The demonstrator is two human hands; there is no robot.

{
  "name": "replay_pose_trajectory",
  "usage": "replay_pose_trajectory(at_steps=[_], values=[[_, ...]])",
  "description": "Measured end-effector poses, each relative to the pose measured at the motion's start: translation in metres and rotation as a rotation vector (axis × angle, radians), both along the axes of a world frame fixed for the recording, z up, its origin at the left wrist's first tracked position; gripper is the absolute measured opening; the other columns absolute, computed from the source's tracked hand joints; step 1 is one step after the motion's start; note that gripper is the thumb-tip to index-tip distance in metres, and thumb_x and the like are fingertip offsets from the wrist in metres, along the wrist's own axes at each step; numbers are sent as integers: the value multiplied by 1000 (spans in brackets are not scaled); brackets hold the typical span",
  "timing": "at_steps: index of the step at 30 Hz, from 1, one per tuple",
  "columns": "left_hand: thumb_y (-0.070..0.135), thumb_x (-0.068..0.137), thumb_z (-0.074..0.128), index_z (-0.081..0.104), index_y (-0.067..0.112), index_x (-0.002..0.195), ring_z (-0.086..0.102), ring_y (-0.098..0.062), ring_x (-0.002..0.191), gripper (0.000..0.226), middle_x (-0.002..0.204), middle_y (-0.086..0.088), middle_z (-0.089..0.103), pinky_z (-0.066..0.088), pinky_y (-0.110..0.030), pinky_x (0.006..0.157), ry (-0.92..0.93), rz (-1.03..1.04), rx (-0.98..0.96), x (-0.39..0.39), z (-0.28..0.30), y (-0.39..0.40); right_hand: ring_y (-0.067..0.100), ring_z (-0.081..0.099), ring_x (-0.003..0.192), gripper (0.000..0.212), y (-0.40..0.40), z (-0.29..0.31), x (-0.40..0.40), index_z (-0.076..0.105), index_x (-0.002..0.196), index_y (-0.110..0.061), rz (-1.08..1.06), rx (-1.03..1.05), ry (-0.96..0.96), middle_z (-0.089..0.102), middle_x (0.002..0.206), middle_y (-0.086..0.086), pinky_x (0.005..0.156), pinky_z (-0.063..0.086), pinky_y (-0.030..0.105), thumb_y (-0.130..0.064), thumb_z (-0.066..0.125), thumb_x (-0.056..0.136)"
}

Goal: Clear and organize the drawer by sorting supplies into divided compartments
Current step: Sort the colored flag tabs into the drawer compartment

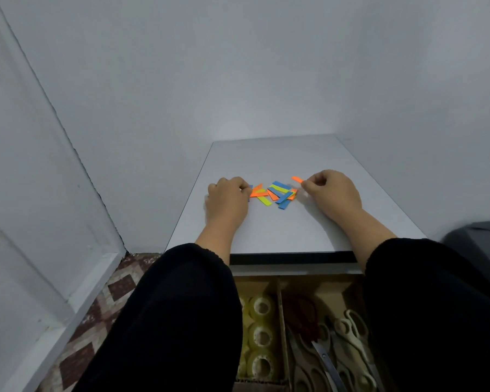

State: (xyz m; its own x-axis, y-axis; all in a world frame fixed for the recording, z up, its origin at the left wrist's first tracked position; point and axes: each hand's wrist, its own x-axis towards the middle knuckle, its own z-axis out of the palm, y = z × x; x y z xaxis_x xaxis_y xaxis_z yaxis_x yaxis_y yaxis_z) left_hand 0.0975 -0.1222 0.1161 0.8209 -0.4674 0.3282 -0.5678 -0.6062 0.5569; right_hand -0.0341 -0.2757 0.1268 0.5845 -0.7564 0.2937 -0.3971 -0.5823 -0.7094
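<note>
Right hand (330, 190): grip is pinching one end of an orange strip (296, 179) between thumb and fingertip. Strip sticks out up and to the left of the hand, lifted off the rest. Other fingers curled in.

Left hand (228, 198): fingers curled, knuckles up, at the left edge of the pile. A blue edge (250, 188) shows at its fingertips; looks like it's gripping a few strips, can't confirm how many.

Pile of paper strips (275, 193): orange, blue, yellow-green, loose and overlapping, lying on the white table (280, 230) between the two hands. Long axes point every way, no common alignment.

Key relation: pile lies left of the right grip and right of the left one, touching or just beside both. Right hand is nearer the blue/yellow cluster, left is nearer the orange/yellow pair.

Drawer (279, 306) is open below the table's front edge, toward the person, mostly behind the black sleeves (181, 321). Left compartment holds tape rolls (262, 333), right one holds scissors (348, 332). A cardboard divider separates them.

Judgement: strips are being gathered by colour or into one stack before going in the drawer. Can't see a free compartment for them. Thin paper, flat on a smooth top: edges hard to lift, slide-then-pinch probably needed.
</note>
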Motion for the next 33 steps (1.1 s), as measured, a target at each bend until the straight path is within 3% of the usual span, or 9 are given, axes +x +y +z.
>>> replay_pose_trajectory(at_steps=[3, 7, 11, 13, 15, 20, 23, 26, 33], values=[[29, 99, 44, 63, 24, 98, 43, -24, 99, 20, 97, 0, 54, 45, -44, 86, 17, 13, -61, 1, 1, 0, 8, 52, 76, 13, 15, 6, -17, 68, 86, -17, 178, 176, -214, 62, 82, -8, 70, 43, 24, -30, 65, 88], [25, 97, 44, 64, 21, 95, 44, -25, 102, 21, 100, -1, 58, 46, -46, 88, 58, 13, -103, -1, 2, 1, 7, 47, 68, 8, 43, 11, -39, 71, 80, -18, 439, 126, -56, 60, 76, -8, 63, 41, 22, -25, 71, 83], [23, 81, 52, 62, 22, 65, 48, -28, 99, 19, 78, 7, 56, 46, -40, 77, 193, -70, -288, -9, 10, 7, 8, 51, 69, 8, 51, 13, -42, 72, 77, -19, 478, 164, 92, 66, 82, -1, 65, 45, 26, -27, 76, 77], [22, 67, 52, 53, 20, 45, 46, -29, 88, 23, 66, 6, 48, 37, -34, 62, 278, -124, -375, -14, 12, 9, 8, 53, 72, 9, 49, 14, -39, 73, 77, -19, 449, 232, 3, 66, 82, -1, 64, 43, 21, -27, 73, 81], [15, 70, 55, 44, 18, 39, 40, -26, 84, 33, 64, 5, 43, 29, -30, 58, 292, -160, -341, -17, 13, 10, 5, 53, 72, 13, 41, 14, -33, 72, 81, -18, 336, 242, -111, 64, 79, -5, 57, 39, 13, -24, 64, 88], [14, 82, 53, 59, 18, 64, 40, -22, 102, 19, 76, 10, 49, 46, -39, 80, 163, -180, -96, -21, 12, 9, 17, 54, 95, 31, 17, 1, -8, 66, 113, -25, 109, -98, 68, 56, 106, 3, 75, 39, 26, -13, 46, 92], [18, 88, 47, 67, 23, 88, 39, -24, 110, 21, 95, 1, 58, 44, -42, 91, 108, -152, -96, -18, 10, 7, 21, 47, 113, 39, 12, -2, 2, 59, 126, -32, 144, -238, 219, 48, 122, 2, 84, 38, 29, -16, 41, 96], [25, 98, 40, 63, 30, 121, 35, -24, 116, 33, 117, -4, 51, 39, -36, 95, -28, -105, 92, -12, 6, 5, 22, 41, 117, 36, 11, -4, 7, 61, 125, -35, 148, -275, 295, 46, 124, 2, 92, 37, 32, -21, 41, 98], [36, 97, 49, 65, 25, 108, 38, -23, 111, 23, 112, -3, 53, 38, -33, 87, -97, -67, 128, -8, 3, 1, 23, 43, 116, 22, 9, -5, 7, 67, 110, -26, 112, -240, 205, 49, 118, 4, 89, 36, 31, -27, 51, 96]])
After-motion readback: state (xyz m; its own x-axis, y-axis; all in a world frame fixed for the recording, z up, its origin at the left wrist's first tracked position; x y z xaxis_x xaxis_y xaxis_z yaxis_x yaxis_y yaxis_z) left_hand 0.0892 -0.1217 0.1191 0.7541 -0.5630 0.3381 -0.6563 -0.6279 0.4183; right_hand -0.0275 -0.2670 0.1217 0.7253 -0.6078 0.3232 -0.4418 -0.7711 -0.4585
